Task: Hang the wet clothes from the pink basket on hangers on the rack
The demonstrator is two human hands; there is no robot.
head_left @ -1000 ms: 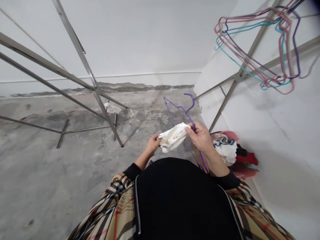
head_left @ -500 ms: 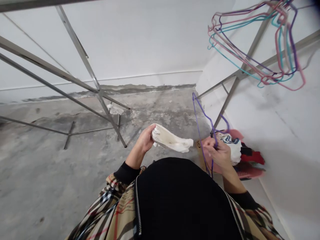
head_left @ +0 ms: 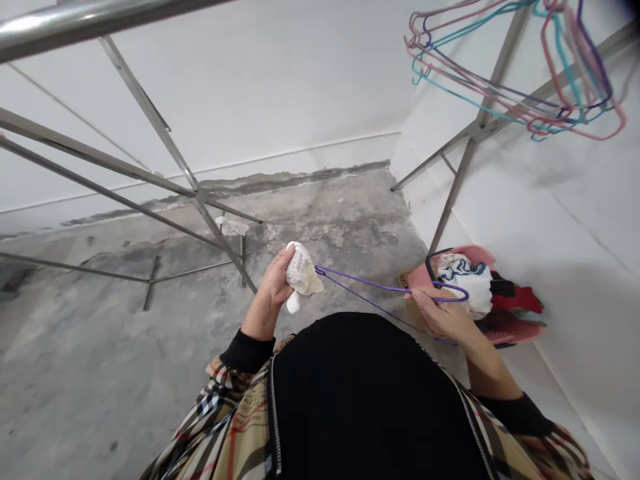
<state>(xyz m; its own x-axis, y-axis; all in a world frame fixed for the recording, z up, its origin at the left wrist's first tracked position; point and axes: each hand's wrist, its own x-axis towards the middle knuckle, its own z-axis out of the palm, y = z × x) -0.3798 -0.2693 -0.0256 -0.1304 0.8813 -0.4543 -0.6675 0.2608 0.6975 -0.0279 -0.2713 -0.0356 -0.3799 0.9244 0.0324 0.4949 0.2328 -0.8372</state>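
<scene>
My left hand (head_left: 273, 279) is closed around a bunched white sock (head_left: 302, 267), with the thumb on top and part of the sock hanging below the fingers. In my right hand (head_left: 444, 312) is a purple clothes hanger (head_left: 365, 283), gripped near its hook. The hanger lies nearly level, and one of its narrow ends points left at the sock's edge. Whether that end touches the sock or is inside it, I cannot tell. Behind my right hand sits a pink basket (head_left: 483, 253) with clothes in it, a white printed garment (head_left: 473, 287) among them.
Several pink, teal and purple hangers (head_left: 500, 100) hang at the upper right. A metal rack frame (head_left: 200, 200) stands on the left, and another metal leg (head_left: 453, 200) on the right. A metal rail (head_left: 100, 23) crosses the top left. White walls meet the concrete floor (head_left: 125, 347).
The purple hanger has swung from upright to nearly level, its end now at the sock. The sock, stretched out before, is bunched up in my left hand, which moved slightly left.
</scene>
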